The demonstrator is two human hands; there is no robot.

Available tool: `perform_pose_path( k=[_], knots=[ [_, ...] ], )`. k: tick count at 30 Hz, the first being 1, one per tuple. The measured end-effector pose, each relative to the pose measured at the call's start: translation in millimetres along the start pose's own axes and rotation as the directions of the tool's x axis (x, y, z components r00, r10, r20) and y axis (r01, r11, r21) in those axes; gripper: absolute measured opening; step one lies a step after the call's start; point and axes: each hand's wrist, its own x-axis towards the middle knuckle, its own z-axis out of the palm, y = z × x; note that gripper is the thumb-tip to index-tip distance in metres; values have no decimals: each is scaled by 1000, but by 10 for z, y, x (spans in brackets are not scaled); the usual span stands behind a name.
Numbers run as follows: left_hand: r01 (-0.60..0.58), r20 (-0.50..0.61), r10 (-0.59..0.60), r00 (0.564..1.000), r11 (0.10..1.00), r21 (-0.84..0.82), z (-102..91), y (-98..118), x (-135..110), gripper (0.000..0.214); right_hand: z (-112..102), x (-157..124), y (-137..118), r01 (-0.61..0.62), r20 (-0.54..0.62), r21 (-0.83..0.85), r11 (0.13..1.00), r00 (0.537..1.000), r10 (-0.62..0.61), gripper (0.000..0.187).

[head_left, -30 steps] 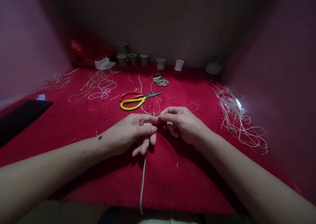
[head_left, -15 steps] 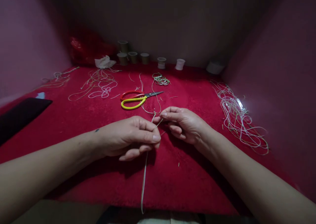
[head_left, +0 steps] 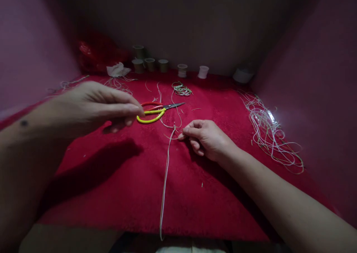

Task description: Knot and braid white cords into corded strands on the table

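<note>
Pale cords run from a small knot down over the table's front edge. Just right of the knot, my right hand is closed in a pinch on a thin cord, whose loose part curves left across the pale cords. My left hand is lifted over the left side of the table, thumb and fingers pressed together. Whatever it pinches is too small or blurred to make out. Its fingertips overlap the handles of red-and-yellow scissors in the view; whether they touch I cannot tell.
A red cloth covers the table. Several thread spools line the back wall. A braided cord bundle lies behind the scissors. Tangled cords spread along the right, and more cords trail from a white wad at back left.
My left hand has moved away from the right hand, up and to the left, now covering part of the cords there. My right hand has hardly moved. The scissors lie still.
</note>
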Motion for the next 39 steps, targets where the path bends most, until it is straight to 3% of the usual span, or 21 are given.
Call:
perform_pose_path(
  k=[2,4,8,11,13,15,18,20,28,39],
  knots=[
    [4,170,-20,985,996,94,172,-22,56,23,-4,15,27,63,-9,-78,995,998,-64,12],
    [-41,236,6,972,989,143,342,-39,85,20,-1,27,44,103,-31,-112,988,994,-107,8],
    [-123,155,98,983,979,161,563,-45,85,12,18,26,38,137,-86,-103,985,986,-146,20],
    [-169,84,154,984,962,214,630,-80,113,13,15,13,27,210,-58,-230,950,972,-229,20],
    [-214,82,200,976,943,254,663,-126,150,13,8,5,35,292,-4,-404,867,947,-321,19],
    [-282,79,271,959,914,291,703,-168,182,13,4,-3,55,360,62,-604,711,911,-408,23],
    [-398,58,405,912,843,361,781,-197,188,14,12,-12,89,354,124,-810,467,882,-455,27],
    [-442,54,462,885,800,406,836,-197,171,17,23,-10,107,323,127,-863,388,883,-452,29],
    [-463,44,490,871,785,412,980,-198,137,20,64,13,124,270,85,-884,382,895,-438,25],
    [-475,59,499,864,772,423,991,-185,140,19,128,41,146,270,28,-860,433,873,-488,17]
  ],
)
